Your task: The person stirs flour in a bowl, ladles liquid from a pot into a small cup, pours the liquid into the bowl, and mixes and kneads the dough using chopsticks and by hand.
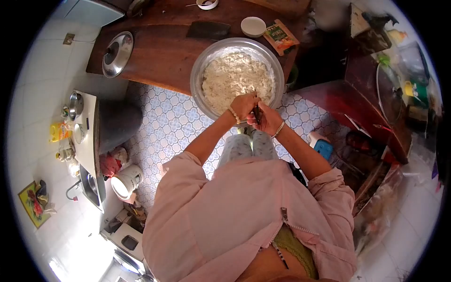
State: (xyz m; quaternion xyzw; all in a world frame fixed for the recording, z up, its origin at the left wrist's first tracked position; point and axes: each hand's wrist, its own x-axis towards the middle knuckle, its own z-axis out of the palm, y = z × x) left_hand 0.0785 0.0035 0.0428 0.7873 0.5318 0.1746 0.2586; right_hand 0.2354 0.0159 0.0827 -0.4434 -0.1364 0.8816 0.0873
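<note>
A large metal bowl (197,88) holds a pale, lumpy, dough-like mass (235,77) and sits at the front edge of the brown wooden table. Over its near rim, my left hand (244,106) is closed, with a beaded bracelet at the wrist. Just right of it, my right hand (268,121) has its fingers wrapped round a dark, narrow object (256,114). Both hands are close together around that object, whose kind is unclear. What the left fingers grip is hidden.
On the wooden table (159,56) are a metal lid (118,54), a dark slab (208,30), a white bowl (253,27) and an orange packet (281,37). A white bucket (127,182) stands left on the tiled floor. A red cabinet (329,101) is at right.
</note>
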